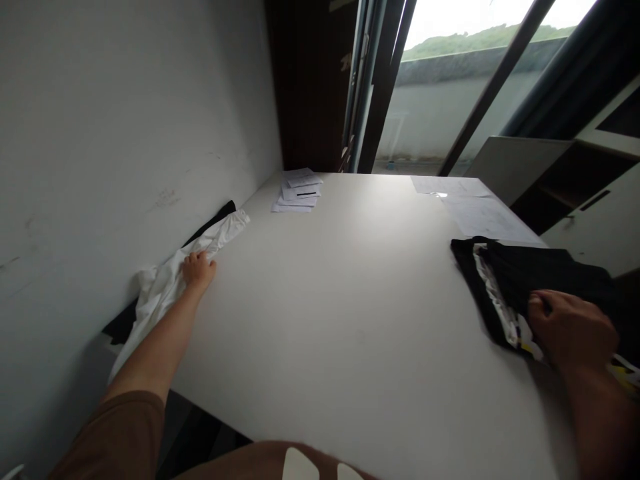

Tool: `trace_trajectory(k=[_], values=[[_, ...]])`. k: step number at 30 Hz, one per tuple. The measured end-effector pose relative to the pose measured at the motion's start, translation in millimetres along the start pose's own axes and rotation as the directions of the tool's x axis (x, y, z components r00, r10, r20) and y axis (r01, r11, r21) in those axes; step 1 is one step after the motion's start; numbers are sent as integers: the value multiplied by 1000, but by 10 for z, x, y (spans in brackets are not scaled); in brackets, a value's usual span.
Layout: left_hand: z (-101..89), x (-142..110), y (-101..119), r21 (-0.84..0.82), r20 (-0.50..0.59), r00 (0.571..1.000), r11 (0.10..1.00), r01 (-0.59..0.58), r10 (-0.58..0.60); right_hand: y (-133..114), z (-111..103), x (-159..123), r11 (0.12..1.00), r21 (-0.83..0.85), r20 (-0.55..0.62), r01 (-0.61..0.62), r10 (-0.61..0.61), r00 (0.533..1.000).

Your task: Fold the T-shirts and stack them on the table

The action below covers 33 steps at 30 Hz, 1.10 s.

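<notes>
My left hand (199, 271) reaches to the table's left edge and closes its fingers on a crumpled white garment (165, 287) lying against the wall, with black cloth (213, 220) under it. My right hand (570, 330) rests at the table's right side on a folded black garment (530, 273) with a white patterned strip, its fingers curled over the fabric. The white table (350, 300) lies between both hands.
A small stack of papers (299, 190) sits at the far left corner of the table, and loose sheets (470, 203) lie at the far right. A grey wall runs along the left. A window and dark frame stand behind; a cabinet is at the right.
</notes>
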<state>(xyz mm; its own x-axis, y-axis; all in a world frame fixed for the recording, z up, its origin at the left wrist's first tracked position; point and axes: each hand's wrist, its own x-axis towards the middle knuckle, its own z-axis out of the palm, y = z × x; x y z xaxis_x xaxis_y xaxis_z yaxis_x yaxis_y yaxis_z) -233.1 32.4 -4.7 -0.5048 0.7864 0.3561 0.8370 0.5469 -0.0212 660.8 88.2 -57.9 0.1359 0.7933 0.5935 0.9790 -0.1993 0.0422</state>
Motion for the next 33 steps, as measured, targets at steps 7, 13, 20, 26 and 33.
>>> trace_trajectory(k=[7,13,20,26,33], values=[[-223,54,307,-40,307,951,998,44,-30,-759,-395,-110,946,272,64,176,-200,978],[-277,-129,1022,-249,385,896,960,-131,222,-1662,-588,-265,703,519,93,487,-612,785],[-349,-560,1984,-546,373,784,800,-247,497,-2600,-616,-204,687,562,60,461,-589,806],[-434,-1342,2878,-841,443,510,539,-48,737,-2939,-397,57,728,626,183,279,-485,855],[-736,-1869,3238,-978,185,277,205,-45,943,-3067,-389,37,791,577,245,205,-407,880]])
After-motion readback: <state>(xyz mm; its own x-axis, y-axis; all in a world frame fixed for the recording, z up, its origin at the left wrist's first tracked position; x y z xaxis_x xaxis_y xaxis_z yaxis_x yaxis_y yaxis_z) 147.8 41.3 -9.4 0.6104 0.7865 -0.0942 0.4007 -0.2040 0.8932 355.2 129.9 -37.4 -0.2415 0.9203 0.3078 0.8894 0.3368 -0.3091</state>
